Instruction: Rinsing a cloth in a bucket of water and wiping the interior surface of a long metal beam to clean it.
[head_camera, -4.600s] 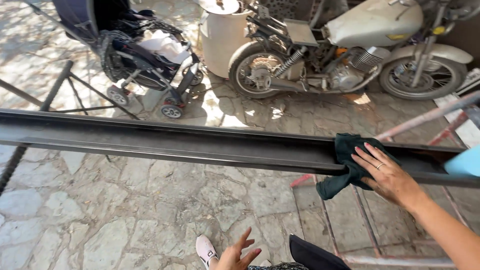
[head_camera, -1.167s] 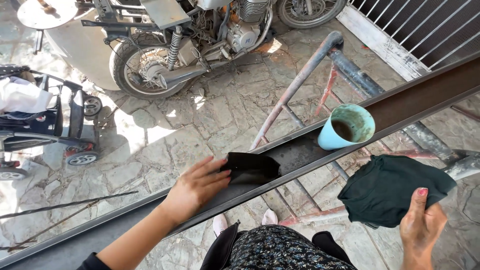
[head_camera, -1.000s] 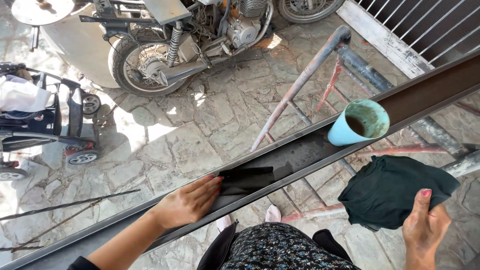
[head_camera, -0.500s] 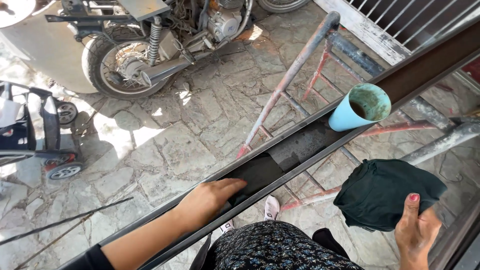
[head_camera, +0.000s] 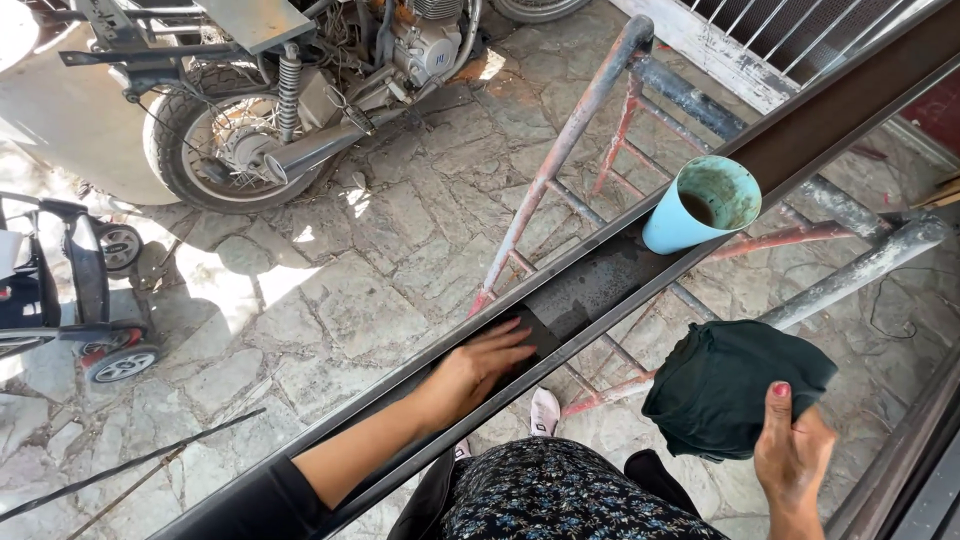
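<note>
Steel channel (head_camera: 600, 285), one, long and dark, is laid across a red-painted metal trestle (head_camera: 590, 110) above the stone-paved floor (head_camera: 380, 300), running diagonally through the view. Left hand (head_camera: 480, 365), one, is pressed flat inside the channel over a small black piece (head_camera: 530, 325), apparently an abrasive sheet or cloth; blur hides whether it is gripped. Right hand (head_camera: 790, 450), one, is closed on a bunched dark green cloth (head_camera: 735, 385) held clear of the channel. Step judged in hand: rubbing the channel's inner face. The next stroke is judged to call for steady pressure along the trough. Blue cup (head_camera: 705, 205), one, sits on the channel. Motorcycle (head_camera: 300, 90), one; pram (head_camera: 70, 290), one.
</note>
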